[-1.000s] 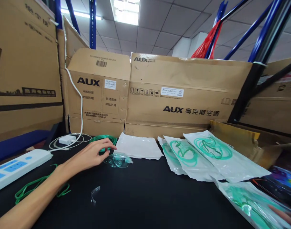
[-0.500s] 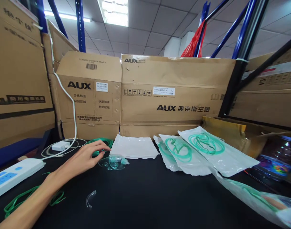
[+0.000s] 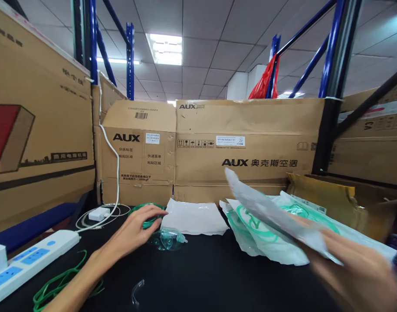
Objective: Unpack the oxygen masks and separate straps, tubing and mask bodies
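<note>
My left hand point(image 3: 142, 224) is over the black table with its thumb and fingers apart and nothing between them. Its fingertips reach the left edge of a stack of flat white packets point(image 3: 195, 218). Under and behind the fingers lies a coil of green tubing point(image 3: 148, 223), partly hidden. Just right of the hand rests a clear face mask point(image 3: 168, 239) with a pale green connector. My right hand point(image 3: 351, 260), smeared by motion, grips a white packet point(image 3: 266, 212), tilted above other packets. What that packet contains cannot be seen.
Clear-fronted packets with green tubing point(image 3: 270, 234) lie at right, before a yellow-brown mailer point(image 3: 322, 195). Green cords point(image 3: 60, 277) and a white power strip point(image 3: 32, 260) sit at left. A small clear piece point(image 3: 138, 292) lies in front. Cardboard boxes point(image 3: 250, 143) wall the back.
My right hand has come up from the lower right corner, raising a packet over the others. The left hand stays by the mask and white stack. The camera view has shifted.
</note>
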`<state>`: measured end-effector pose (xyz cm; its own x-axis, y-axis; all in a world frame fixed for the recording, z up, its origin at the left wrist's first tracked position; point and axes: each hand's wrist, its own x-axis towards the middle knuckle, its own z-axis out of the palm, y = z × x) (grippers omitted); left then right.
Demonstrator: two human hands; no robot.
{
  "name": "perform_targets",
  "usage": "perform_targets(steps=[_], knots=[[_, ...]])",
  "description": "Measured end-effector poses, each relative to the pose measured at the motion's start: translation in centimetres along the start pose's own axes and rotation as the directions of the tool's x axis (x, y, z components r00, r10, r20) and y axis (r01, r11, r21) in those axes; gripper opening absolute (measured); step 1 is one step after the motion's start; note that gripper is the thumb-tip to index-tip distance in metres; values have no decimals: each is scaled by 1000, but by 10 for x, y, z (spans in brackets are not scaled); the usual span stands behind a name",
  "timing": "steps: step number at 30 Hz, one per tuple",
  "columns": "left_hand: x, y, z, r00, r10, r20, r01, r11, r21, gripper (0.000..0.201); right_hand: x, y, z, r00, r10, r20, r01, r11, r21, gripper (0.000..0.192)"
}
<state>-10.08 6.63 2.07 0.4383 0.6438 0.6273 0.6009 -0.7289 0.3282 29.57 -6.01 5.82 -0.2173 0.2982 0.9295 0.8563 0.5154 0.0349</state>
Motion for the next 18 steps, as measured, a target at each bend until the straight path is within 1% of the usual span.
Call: perform_targets(steps=[1, 2, 3, 4, 5, 6, 7, 8, 9, 10, 11, 13, 14, 15, 16, 18], knots=[[3, 6, 2, 999, -52, 10, 53, 997, -62, 30, 10, -6, 19, 997, -47, 59, 45, 998, 48, 37], [7, 13, 5, 994, -105, 35, 109, 984, -140, 35, 19, -13, 40, 994, -73, 85, 65, 994, 93, 48], [12, 21, 9, 987, -144, 75, 158, 958, -238, 44, 28, -21, 61, 993, -55, 109, 40, 990, 132, 55], [18, 30, 14, 980, -155, 126, 191, 917, -351, 56, 35, -31, 83, 989, -40, 144, 14, 985, 173, 61], [23, 38, 20, 975, -140, 173, 207, 858, -471, 67, 40, -40, 104, 979, -24, 200, -22, 975, 220, 63], [29, 47, 27, 973, -106, 205, 208, 789, -578, 75, 42, -48, 123, 957, -19, 290, -64, 959, 275, 66], [35, 54, 34, 973, -76, 219, 205, 724, -658, 77, 42, -56, 140, 947, -23, 321, -77, 952, 296, 67], [40, 61, 40, 973, -72, 218, 208, 675, -708, 76, 40, -62, 153, 939, -22, 343, -91, 946, 310, 68], [44, 66, 46, 973, -110, 201, 224, 636, -738, 71, 36, -67, 163, 933, -23, 360, -103, 940, 326, 70], [48, 68, 50, 966, -189, 178, 257, 596, -761, 66, 32, -71, 170, 928, -27, 371, -110, 933, 342, 70], [50, 69, 54, 944, -290, 155, 296, 547, -783, 61, 28, -73, 174, 923, -30, 384, -120, 925, 361, 69], [51, 64, 59, 873, -471, 128, 353, 429, -832, 55, 23, -73, 175, 910, -38, 412, -145, 903, 404, 67], [51, 59, 61, 839, -531, 117, 361, 384, -850, 53, 23, -71, 173, 905, -35, 423, -164, 891, 424, 67], [50, 53, 61, 817, -568, 105, 361, 361, -860, 52, 23, -67, 172, 903, -23, 429, -186, 879, 438, 65], [50, 47, 61, 804, -588, 89, 357, 358, -863, 50, 25, -62, 170, 904, 3, 427, -213, 869, 446, 61], [49, 37, 60, 787, -615, 46, 340, 371, -864, 46, 29, -48, 169, 911, 94, 400, -279, 857, 433, 48]])
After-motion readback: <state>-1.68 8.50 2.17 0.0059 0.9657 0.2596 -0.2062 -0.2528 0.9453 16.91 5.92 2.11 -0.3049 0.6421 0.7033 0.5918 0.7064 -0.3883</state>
